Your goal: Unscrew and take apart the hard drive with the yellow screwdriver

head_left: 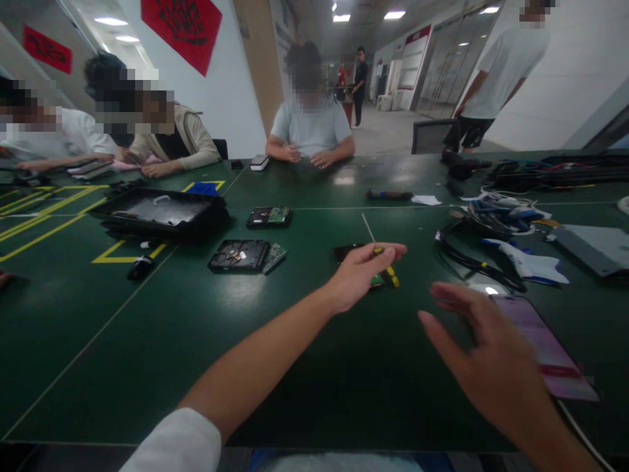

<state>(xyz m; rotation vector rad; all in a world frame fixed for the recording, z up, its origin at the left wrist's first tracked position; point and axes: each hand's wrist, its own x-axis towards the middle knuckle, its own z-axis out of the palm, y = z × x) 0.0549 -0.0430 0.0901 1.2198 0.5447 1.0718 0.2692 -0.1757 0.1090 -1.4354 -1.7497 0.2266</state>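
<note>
Screwdriver (381, 252) in my left hand (361, 275): my fingers are curled around its yellow handle, and its thin metal shaft points up and away from me, toward the far side of the green table (147, 341). Just under that hand lies a small dark hard drive (346, 252), mostly hidden by my knuckles, with a sliver of green circuit board showing at the hand's edge. My right hand (484, 357) hovers nearer to me, fingers spread apart and holding nothing, just beside a phone (540, 344) with a pinkish screen that lies flat on the table to its right.

To the left of my left hand sits another hard drive (239, 255), lid side up, with a green board (275, 257) leaning against its right edge. Beyond it lies a third drive (268, 217) with its circuit board facing up. Further left stands a large black tray (160, 213) inside yellow floor-style markings. On the right side of the table, a tangle of cables (496, 219) is piled well apart from my hands. Across the table a person in a pale shirt (310, 128) sits with both hands resting on the tabletop.
</note>
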